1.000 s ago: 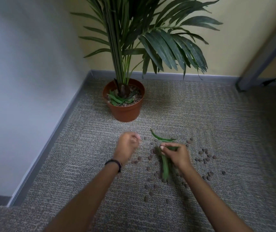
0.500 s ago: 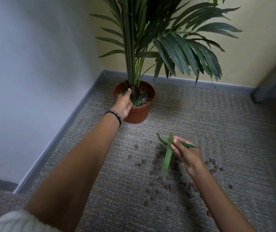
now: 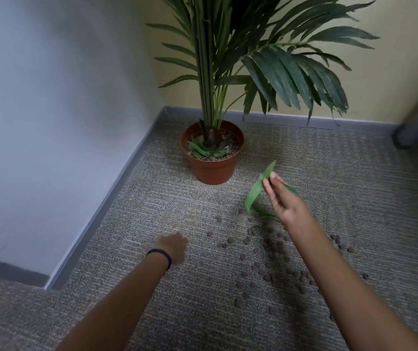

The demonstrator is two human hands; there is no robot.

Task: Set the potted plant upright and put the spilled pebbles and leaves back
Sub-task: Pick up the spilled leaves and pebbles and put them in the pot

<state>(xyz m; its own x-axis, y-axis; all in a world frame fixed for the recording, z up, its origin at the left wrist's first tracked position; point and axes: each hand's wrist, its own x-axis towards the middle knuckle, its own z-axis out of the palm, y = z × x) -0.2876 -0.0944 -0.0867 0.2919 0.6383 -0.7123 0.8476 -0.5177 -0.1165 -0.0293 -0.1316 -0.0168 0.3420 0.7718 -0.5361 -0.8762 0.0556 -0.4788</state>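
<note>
The palm stands upright in its terracotta pot [image 3: 213,171] in the room corner, with pebbles and several green leaves lying on top of the soil. My right hand [image 3: 282,198] is raised right of the pot, pinching a long green leaf [image 3: 256,188]; a second leaf [image 3: 266,214] shows just under it. Several brown pebbles [image 3: 273,249] are scattered on the carpet in front of the pot. My left hand [image 3: 173,247], with a dark wristband, hovers low over the carpet left of the pebbles, fingers curled, nothing visible in it.
A white wall with grey skirting [image 3: 106,198] runs along the left. The yellow back wall sits behind the plant. A grey post foot [image 3: 415,134] stands at the far right. Palm fronds [image 3: 291,74] overhang the area right of the pot.
My left hand has pulled back from the pot rim down to the carpet. My right hand has lifted the leaf up and toward the pot.
</note>
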